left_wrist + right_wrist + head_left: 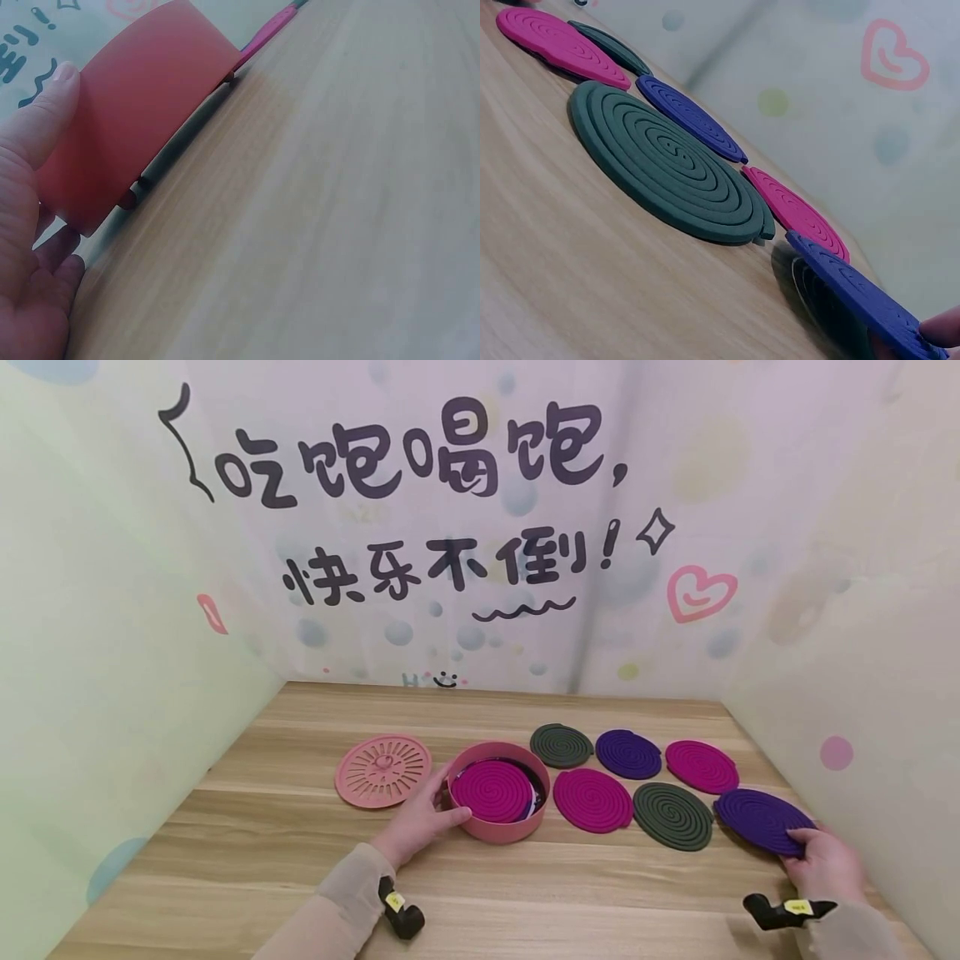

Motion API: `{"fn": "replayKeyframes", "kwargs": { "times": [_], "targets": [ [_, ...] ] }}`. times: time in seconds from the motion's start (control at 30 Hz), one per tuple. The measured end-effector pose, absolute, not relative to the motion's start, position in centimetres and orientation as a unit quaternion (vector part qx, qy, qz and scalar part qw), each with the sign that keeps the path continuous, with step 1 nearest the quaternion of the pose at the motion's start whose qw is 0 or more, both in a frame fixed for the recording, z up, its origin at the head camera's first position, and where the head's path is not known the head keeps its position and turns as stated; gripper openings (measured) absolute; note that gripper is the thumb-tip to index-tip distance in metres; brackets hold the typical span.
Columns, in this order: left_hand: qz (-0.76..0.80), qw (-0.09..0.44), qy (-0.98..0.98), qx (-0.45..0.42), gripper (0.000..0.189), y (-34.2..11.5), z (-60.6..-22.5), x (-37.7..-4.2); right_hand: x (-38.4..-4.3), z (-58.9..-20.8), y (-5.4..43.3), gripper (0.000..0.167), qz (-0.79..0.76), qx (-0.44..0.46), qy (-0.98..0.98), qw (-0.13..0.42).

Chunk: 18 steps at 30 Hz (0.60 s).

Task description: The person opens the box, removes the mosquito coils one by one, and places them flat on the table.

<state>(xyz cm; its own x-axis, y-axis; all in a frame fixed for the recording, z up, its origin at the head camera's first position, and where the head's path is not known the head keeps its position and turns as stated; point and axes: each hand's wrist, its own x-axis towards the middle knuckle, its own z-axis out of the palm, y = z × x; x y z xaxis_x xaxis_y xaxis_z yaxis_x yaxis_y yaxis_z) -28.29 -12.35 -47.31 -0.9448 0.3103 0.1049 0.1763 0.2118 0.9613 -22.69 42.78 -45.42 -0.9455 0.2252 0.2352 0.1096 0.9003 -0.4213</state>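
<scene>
My left hand [422, 817] grips the near left side of a round pink mosquito-coil box [501, 832], thumb on its outer wall. In the left wrist view the box wall [142, 105] stands on small feet on the table. A magenta mosquito coil [491, 789] lies inside the box. At the far right, my right hand [828, 864] pinches the near right edge of a purple mosquito coil [761, 820], thumb on top. The right wrist view shows this purple coil [862, 292] tilted, with a dark spiral shape beneath it that I cannot identify.
A slotted pink lid [383, 771] lies left of the box. On the wooden table [525, 902] to its right lie dark green coils [561, 746] [672, 816], another purple coil [628, 754] and magenta coils [593, 800] [702, 767]. Walls enclose the back and both sides.
</scene>
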Motion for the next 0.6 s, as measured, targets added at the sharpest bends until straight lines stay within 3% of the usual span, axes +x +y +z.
{"fn": "replayKeyframes", "kwargs": {
  "times": [0.1,0.37,0.6],
  "targets": [
    [0.606,0.054,0.778,0.154,0.085,-12.4,-47.4,-28.4,-22.2,-45.5,42.8,0.028,0.169,-0.050,-0.970,0.169],
    [0.600,0.053,0.783,0.157,0.086,-12.6,-47.6,-28.5,-21.9,-45.8,42.8,0.028,0.179,-0.068,-0.965,0.180],
    [0.597,0.058,0.786,0.150,0.086,-12.6,-47.5,-28.5,-21.4,-45.3,42.7,0.040,0.185,-0.047,-0.966,0.173]
  ]
}}
